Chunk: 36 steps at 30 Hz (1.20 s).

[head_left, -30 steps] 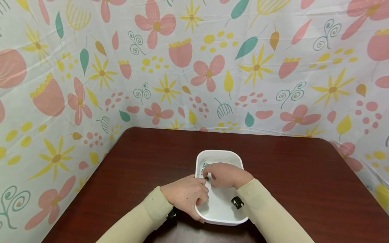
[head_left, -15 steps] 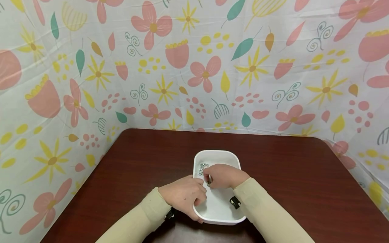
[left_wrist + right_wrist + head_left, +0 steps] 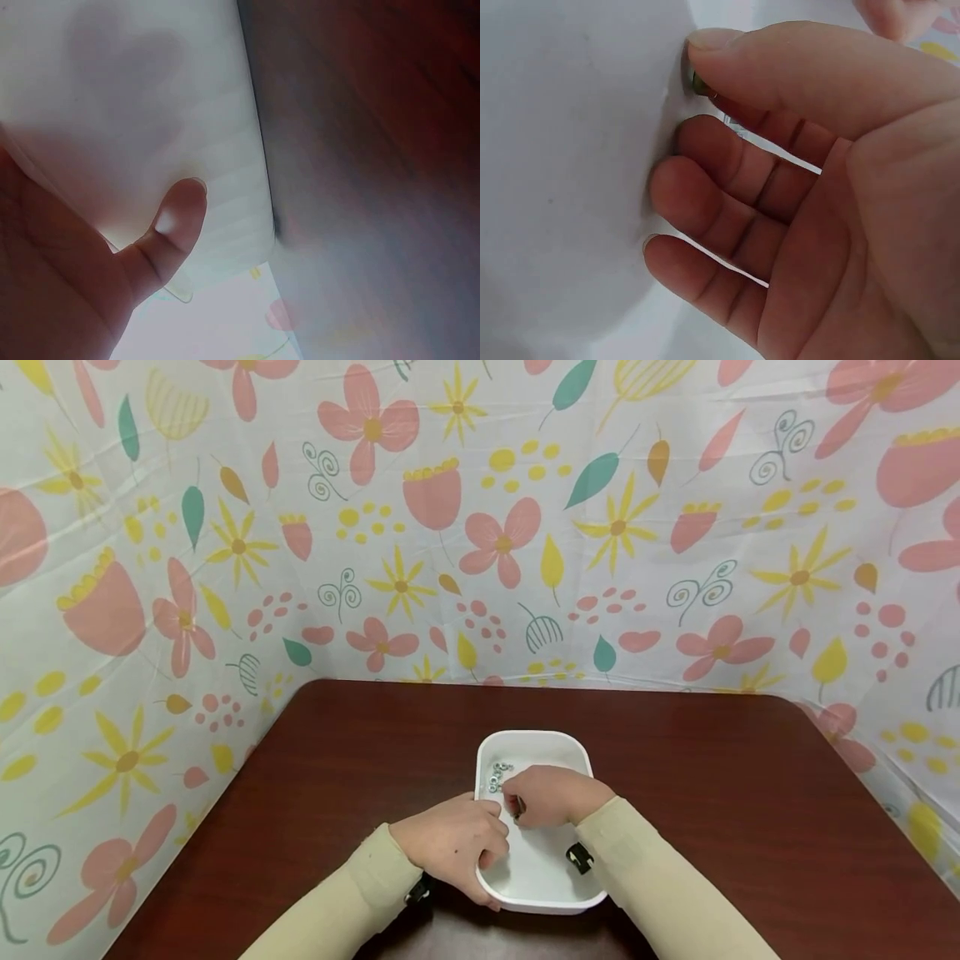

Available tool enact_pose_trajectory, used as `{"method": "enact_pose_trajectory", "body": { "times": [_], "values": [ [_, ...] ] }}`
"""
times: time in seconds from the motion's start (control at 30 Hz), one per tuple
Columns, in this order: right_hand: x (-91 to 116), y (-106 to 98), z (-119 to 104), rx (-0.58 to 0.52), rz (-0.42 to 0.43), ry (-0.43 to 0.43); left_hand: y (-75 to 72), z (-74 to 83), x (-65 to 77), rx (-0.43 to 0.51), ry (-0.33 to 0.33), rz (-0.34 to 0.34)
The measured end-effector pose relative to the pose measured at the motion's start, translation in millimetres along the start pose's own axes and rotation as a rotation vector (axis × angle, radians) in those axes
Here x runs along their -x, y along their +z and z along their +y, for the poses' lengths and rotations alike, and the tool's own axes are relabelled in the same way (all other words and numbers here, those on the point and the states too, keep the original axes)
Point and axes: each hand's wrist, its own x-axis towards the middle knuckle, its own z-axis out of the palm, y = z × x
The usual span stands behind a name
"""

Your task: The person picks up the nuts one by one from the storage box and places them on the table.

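Observation:
A white plastic tray [image 3: 540, 885] with rounded corners stands on the table. My left hand [image 3: 457, 842] grips its left wall, with the thumb [image 3: 180, 217] against the outside in the left wrist view. My right hand [image 3: 553, 797] reaches inside, low over the tray's floor. Its thumb and index finger pinch a small dark greenish piece [image 3: 699, 82]; most of it is hidden, so its kind is unclear. The other fingers of that hand curl near the floor. Several small silvery nuts [image 3: 496, 779] lie by the tray's left wall, just beyond the right hand's fingertips.
The dark reddish-brown table [image 3: 375, 743] extends around the tray. A flower-printed cloth [image 3: 480, 543] hangs behind it and along the left side. Black wrist cameras [image 3: 580, 858] sit under the sleeves; the right one hangs over the tray.
My right hand has shifted slightly rightward and nearer with the dark piece, baring more of the nuts. The left hand keeps its hold on the tray. The head view has turned slightly.

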Motion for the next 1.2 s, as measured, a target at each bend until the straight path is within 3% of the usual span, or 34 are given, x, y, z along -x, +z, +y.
{"method": "enact_pose_trajectory", "body": {
  "times": [0.23, 0.57, 0.9, 1.2],
  "values": [
    [3, -6, -3, -0.021, -0.021, 0.029, 0.5, 0.2, 0.1, 0.003, -0.003, -0.005],
    [9, -14, 1, -0.038, 0.127, -0.103, -1.3, -0.8, -0.8, -0.003, 0.015, 0.003],
    [22, -19, -4, -0.054, 0.190, -0.091, 0.4, 0.4, 0.8, 0.010, 0.006, -0.004],
    [48, -45, -13, -0.040, 0.255, -0.075, 0.3, -1.3, 0.9, 0.013, 0.010, 0.001]
  ]
}}
